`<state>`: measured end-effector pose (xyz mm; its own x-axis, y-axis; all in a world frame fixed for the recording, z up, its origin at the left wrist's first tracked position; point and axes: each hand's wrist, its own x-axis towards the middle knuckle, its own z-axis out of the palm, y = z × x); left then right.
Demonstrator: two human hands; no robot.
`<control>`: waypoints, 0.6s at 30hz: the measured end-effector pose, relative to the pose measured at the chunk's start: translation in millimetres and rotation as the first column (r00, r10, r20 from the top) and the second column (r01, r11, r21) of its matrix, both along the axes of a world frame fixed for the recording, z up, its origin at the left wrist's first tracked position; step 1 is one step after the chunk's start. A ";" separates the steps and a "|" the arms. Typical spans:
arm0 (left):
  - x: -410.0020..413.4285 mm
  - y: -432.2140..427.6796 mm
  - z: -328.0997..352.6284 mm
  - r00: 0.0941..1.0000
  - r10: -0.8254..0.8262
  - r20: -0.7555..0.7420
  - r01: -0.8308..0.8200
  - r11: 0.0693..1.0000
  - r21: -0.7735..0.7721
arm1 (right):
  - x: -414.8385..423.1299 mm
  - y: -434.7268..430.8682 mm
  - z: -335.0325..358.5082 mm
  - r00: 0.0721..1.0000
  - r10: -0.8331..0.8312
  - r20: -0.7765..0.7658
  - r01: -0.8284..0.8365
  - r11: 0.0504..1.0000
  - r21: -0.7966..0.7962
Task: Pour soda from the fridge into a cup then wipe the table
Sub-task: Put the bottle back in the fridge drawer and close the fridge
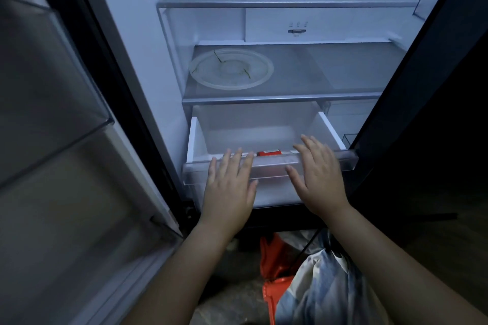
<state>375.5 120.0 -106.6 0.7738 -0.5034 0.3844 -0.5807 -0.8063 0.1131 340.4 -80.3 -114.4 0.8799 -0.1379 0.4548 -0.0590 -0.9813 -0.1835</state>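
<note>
L hand (229, 187) flat, fingers straight, on clear drawer front (267, 167) | R hand (318, 177) likewise flat on front rim, apart from L | red item (269, 153) inside drawer betw. hands, mostly hidden | glass plate (231, 68) on shelf (290, 99) above L hand

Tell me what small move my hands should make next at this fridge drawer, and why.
Probably dip the right hand into the open drawer for the red container, likely the soda: it lies just behind the front rim, and the left hand too rests flat, holding nothing.
</note>
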 end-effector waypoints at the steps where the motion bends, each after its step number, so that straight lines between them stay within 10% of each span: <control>1: -2.8 1.6 -6.0 0.999 0.006 0.031 -0.007 1.000 0.027 | -6.4 1.2 -5.2 1.000 0.009 -0.003 -0.010 1.000 -0.030; 18: -23.9 -0.4 -48.2 0.990 0.113 0.082 -0.113 0.994 -0.005 | -40.0 1.0 -35.0 0.999 0.019 0.040 -0.016 0.996 -0.085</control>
<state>351.6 119.6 -154.8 0.7913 -0.4143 0.4496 -0.4933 -0.8671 0.0691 300.3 -79.3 -149.5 0.8623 -0.0819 0.4997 -0.0356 -0.9942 -0.1016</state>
